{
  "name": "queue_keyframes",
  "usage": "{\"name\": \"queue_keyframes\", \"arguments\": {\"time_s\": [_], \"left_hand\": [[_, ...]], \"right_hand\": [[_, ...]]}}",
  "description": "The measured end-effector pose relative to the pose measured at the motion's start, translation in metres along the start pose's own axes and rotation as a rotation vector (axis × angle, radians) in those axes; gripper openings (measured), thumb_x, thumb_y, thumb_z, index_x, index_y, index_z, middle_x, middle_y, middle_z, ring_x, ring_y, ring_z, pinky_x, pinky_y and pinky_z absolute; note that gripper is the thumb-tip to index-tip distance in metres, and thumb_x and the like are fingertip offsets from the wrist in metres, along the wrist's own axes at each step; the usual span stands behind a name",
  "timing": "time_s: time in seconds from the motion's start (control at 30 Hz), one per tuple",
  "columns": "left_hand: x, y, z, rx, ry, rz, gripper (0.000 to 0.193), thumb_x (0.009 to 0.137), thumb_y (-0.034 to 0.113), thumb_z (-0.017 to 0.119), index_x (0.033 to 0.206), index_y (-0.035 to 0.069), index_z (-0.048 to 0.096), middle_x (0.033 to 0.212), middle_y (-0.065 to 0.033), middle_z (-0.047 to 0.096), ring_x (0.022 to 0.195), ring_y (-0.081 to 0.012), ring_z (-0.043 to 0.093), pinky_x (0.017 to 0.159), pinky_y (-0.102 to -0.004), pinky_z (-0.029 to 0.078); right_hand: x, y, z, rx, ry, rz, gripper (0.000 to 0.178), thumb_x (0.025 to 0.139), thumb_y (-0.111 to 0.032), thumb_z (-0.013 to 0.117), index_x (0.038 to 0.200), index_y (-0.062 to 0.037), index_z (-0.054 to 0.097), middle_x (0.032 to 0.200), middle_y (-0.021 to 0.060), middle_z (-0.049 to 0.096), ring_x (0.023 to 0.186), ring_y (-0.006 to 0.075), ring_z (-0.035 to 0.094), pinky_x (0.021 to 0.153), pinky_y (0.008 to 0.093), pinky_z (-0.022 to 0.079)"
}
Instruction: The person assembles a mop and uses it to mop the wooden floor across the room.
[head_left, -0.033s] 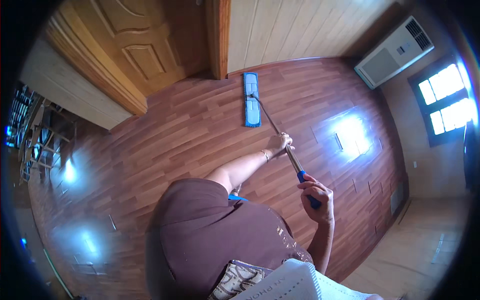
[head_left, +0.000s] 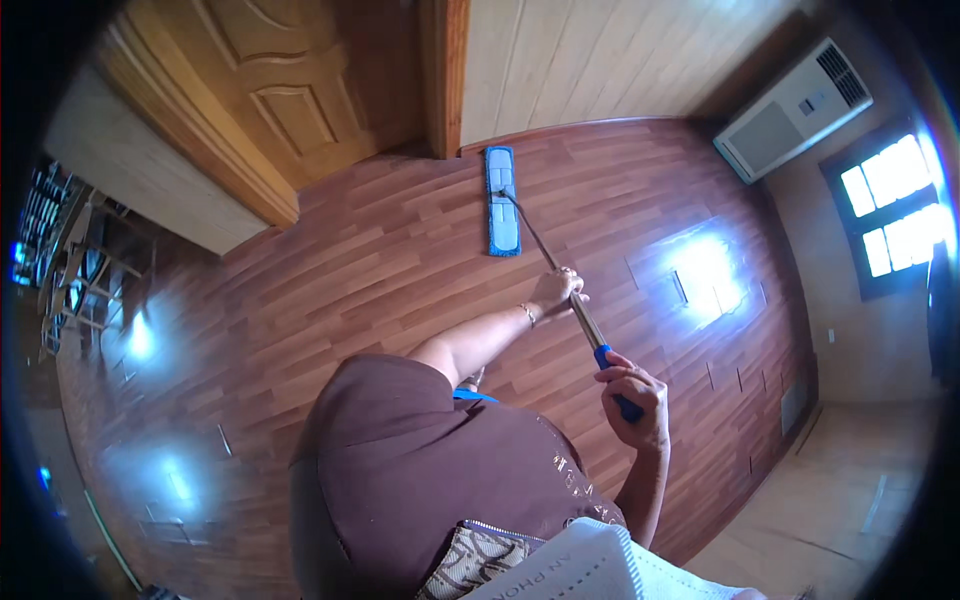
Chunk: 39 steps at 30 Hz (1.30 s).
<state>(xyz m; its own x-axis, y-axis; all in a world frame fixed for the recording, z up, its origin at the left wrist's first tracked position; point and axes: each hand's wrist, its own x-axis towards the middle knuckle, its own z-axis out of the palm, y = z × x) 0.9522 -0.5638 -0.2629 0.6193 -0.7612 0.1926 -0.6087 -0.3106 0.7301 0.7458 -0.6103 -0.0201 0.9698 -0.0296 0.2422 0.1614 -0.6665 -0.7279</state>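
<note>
A flat mop lies with its long blue-edged, pale-topped head (head_left: 505, 235) flat on the wood-plank floor (head_left: 380, 260), near the doorway. From its middle joint a thin metal pole (head_left: 533, 232) slants back toward me. My left hand (head_left: 558, 290), with a bracelet at the wrist, is closed around the pole partway down. Higher up, at the end nearest my body, my right hand (head_left: 640, 398) wraps the blue grip (head_left: 603, 356). The lower part of that grip shows below the fingers.
A brown wooden door (head_left: 295, 115) and its frame stand ahead to the left, beside a pale panelled wall (head_left: 580, 60). A white air-conditioner unit (head_left: 795, 110) and a bright window (head_left: 890, 205) are at the right. Stacked chairs or racks (head_left: 95, 260) stand far left.
</note>
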Motion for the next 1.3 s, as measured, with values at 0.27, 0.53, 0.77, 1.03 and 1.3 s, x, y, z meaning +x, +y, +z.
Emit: {"name": "queue_keyframes", "arguments": {"time_s": [0.27, 0.53, 0.77, 1.03, 1.3], "left_hand": [[-0.112, 0.044, -0.049, -0.006, 0.24, 0.009, 0.027, 0.076, 0.028, 0.069, 0.067, 0.007, 0.056, 0.07, -0.0102, 0.056, 0.074, -0.0311, 0.057, 0.064, -0.0458, 0.045], [-0.218, 0.08, -0.067, 0.205, 0.236, -0.021, 0.031, 0.076, 0.036, 0.067, 0.063, 0.012, 0.052, 0.068, -0.0057, 0.055, 0.073, -0.0256, 0.056, 0.073, -0.0409, 0.035], [-0.314, 0.103, -0.112, 0.198, 0.322, -0.142, 0.032, 0.074, 0.033, 0.065, 0.055, 0.012, 0.05, 0.059, -0.0074, 0.056, 0.065, -0.0266, 0.057, 0.069, -0.0408, 0.039], [-0.406, 0.052, -0.111, 0.357, 0.468, -0.36, 0.031, 0.072, 0.026, 0.067, 0.055, 0.012, 0.046, 0.061, -0.0065, 0.052, 0.067, -0.0273, 0.054, 0.068, -0.0427, 0.038], [-0.407, 0.04, -0.085, 0.347, 0.501, -0.228, 0.031, 0.073, 0.024, 0.062, 0.052, 0.011, 0.043, 0.055, -0.0099, 0.051, 0.058, -0.0301, 0.055, 0.06, -0.0426, 0.041]], "right_hand": [[-0.03, -0.063, -0.002, 0.041, -0.183, -0.207, 0.01, 0.06, 0.0, 0.063, 0.068, -0.0057, 0.059, 0.083, 0.0095, 0.069, 0.098, 0.0326, 0.067, 0.085, 0.0439, 0.052], [-0.079, -0.103, -0.001, 0.275, -0.193, -0.341, 0.012, 0.055, -0.014, 0.063, 0.064, -0.0069, 0.059, 0.076, 0.0103, 0.069, 0.088, 0.0328, 0.069, 0.078, 0.0431, 0.054], [-0.084, -0.126, 0.037, 0.585, -0.322, -0.463, 0.011, 0.061, -0.017, 0.067, 0.065, -0.0083, 0.061, 0.072, 0.0087, 0.068, 0.08, 0.032, 0.07, 0.079, 0.0457, 0.052], [-0.104, -0.11, 0.114, 0.859, -0.473, -0.258, 0.004, 0.066, -0.004, 0.061, 0.069, -0.0017, 0.059, 0.074, 0.0133, 0.062, 0.086, 0.0336, 0.063, 0.093, 0.0473, 0.039], [-0.14, -0.109, 0.103, 0.81, -0.399, -0.019, 0.001, 0.075, 0.002, 0.06, 0.075, 0.0022, 0.06, 0.085, 0.0157, 0.065, 0.098, 0.0334, 0.061, 0.095, 0.045, 0.044]]}}
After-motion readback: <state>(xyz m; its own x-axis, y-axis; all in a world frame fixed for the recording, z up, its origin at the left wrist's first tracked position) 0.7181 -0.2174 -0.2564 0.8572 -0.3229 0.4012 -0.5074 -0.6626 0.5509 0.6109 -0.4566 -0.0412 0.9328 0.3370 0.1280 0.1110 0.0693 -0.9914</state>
